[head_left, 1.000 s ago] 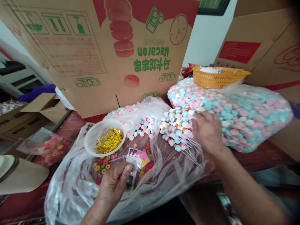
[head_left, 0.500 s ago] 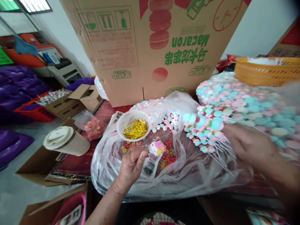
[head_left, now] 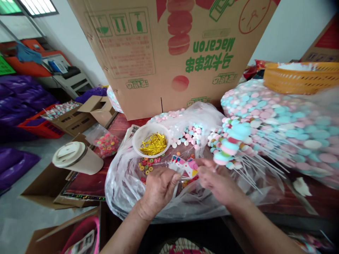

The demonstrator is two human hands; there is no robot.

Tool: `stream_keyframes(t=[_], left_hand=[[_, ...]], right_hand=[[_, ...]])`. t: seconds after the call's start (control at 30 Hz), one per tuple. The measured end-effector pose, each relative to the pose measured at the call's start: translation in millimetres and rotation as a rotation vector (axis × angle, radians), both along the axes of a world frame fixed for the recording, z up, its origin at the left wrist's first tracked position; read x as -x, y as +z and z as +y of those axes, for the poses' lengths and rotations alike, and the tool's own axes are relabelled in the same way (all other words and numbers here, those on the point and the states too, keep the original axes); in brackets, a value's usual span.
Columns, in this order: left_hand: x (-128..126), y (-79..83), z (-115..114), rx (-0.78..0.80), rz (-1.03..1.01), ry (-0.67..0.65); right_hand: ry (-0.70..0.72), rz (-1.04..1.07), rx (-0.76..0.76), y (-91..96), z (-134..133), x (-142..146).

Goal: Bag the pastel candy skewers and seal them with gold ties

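My left hand (head_left: 160,187) is closed on a small clear printed bag (head_left: 184,165) with pink and yellow figures. My right hand (head_left: 217,180) pinches a candy skewer (head_left: 233,143) of blue, pink and white discs, which leans up and to the right and is slightly blurred. The fingers of that hand meet the right side of the bag, and whether they also grip it I cannot tell. Beside the right hand lies a pile of similar skewers with white sticks (head_left: 249,173). A white bowl (head_left: 136,141) of gold twist ties (head_left: 155,144) stands just beyond my left hand.
Clear plastic sheeting (head_left: 119,194) covers the red table, with loose candy rings (head_left: 148,164) on it. A large carton (head_left: 159,70) rises behind. Right: a big bag of candy discs (head_left: 299,123) and an orange basket (head_left: 299,83). Left: a lidded cup (head_left: 84,160) and open boxes (head_left: 39,185).
My right hand has moved left from the skewer pile to the bag, bringing a candy skewer that now points upward. My left hand, still on the bag, has shifted slightly right.
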State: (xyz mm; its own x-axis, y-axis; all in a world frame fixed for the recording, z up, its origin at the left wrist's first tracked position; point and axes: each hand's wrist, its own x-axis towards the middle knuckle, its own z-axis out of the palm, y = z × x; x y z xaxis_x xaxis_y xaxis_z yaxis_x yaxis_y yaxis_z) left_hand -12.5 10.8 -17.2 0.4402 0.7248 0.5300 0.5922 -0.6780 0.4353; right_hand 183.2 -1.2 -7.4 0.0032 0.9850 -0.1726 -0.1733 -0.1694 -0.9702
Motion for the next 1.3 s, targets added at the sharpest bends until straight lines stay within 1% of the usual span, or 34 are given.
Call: stream_keyframes(t=[0.03, 0.07, 0.1, 0.17, 0.2, 0.23, 0.3, 0.33, 0.4, 0.47, 0.57, 0.67, 0.73, 0.8, 0.9, 0.93, 1.03, 1.1, 1.17, 1.23, 1.3], left_hand=[[-2.2, -1.0, -1.4, 0.026, 0.000, -0.009], [-4.1, -2.4, -2.8, 0.074, -0.013, -0.023], [-5.8, -4.1, -4.3, 0.137, -0.038, -0.035], [-8.3, -8.4, -7.4, 0.274, -0.127, -0.042], [-9.1, -10.9, -9.0, 0.337, -0.178, -0.033], [-9.4, -13.4, -10.6, 0.386, -0.218, -0.021], [-8.0, -17.8, -12.8, 0.441, -0.253, -0.007], [-5.9, -19.7, -13.3, 0.446, -0.261, 0.000], [0.9, -22.4, -12.4, 0.409, -0.296, 0.016], [9.8, -23.9, -9.6, 0.344, -0.352, 0.019], [21.5, -23.3, -4.2, 0.285, -0.376, -0.034], [25.8, -18.9, -0.6, 0.277, -0.343, -0.054], [25.2, -14.1, 0.7, 0.266, -0.311, -0.054], [23.5, -9.0, 1.9, 0.252, -0.293, -0.045], [21.9, -3.0, 5.2, 0.218, -0.263, -0.041], [21.9, -1.8, 6.8, 0.197, -0.236, -0.068], [23.2, 0.8, 12.0, 0.158, -0.086, -0.204], [23.8, 2.7, 14.9, 0.199, -0.008, -0.256], [23.0, 5.3, 16.6, 0.274, 0.020, -0.271], [20.7, 8.7, 17.1, 0.342, 0.006, -0.267], [17.6, 11.9, 16.6, 0.380, -0.034, -0.248]], right_hand=[[0.023, 0.068, 0.048, 0.2, 2.3, 11.3], [0.007, 0.118, 0.086, 0.5, 4.5, 21.0], [-0.036, 0.152, 0.113, 0.7, 6.4, 28.7], [-0.174, 0.176, 0.125, -0.7, 9.5, 37.6], [-0.221, 0.170, 0.123, -2.5, 10.8, 38.4], [-0.236, 0.151, 0.124, -4.7, 11.7, 36.7], [-0.194, 0.041, 0.109, -8.8, 12.4, 24.9], [-0.155, -0.063, 0.085, -9.8, 11.8, 15.0], [-0.091, -0.338, -0.018, -8.5, 7.8, -10.6], [-0.073, -0.606, -0.177, -2.5, 1.2, -39.2], [-0.036, -0.836, -0.440, 9.9, -8.7, -73.6], [0.060, -0.974, -0.673, 17.5, -13.3, -90.4], [0.107, -1.078, -0.805, 17.7, -14.1, -95.1], [0.122, -1.214, -0.913, 15.6, -14.8, -98.9], [0.168, -1.408, -0.999, 12.4, -17.2, -107.0], [0.190, -1.448, -1.011, 12.4, -18.1, -110.5], [0.253, -1.516, -1.005, 16.5, -19.2, -121.2], [0.261, -1.514, -1.010, 22.1, -18.4, -126.8], [0.262, -1.500, -1.037, 27.6, -17.1, -130.1], [0.251, -1.509, -1.063, 31.0, -16.4, -131.4], [0.193, -1.538, -1.065, 31.4, -16.5, -131.2]])
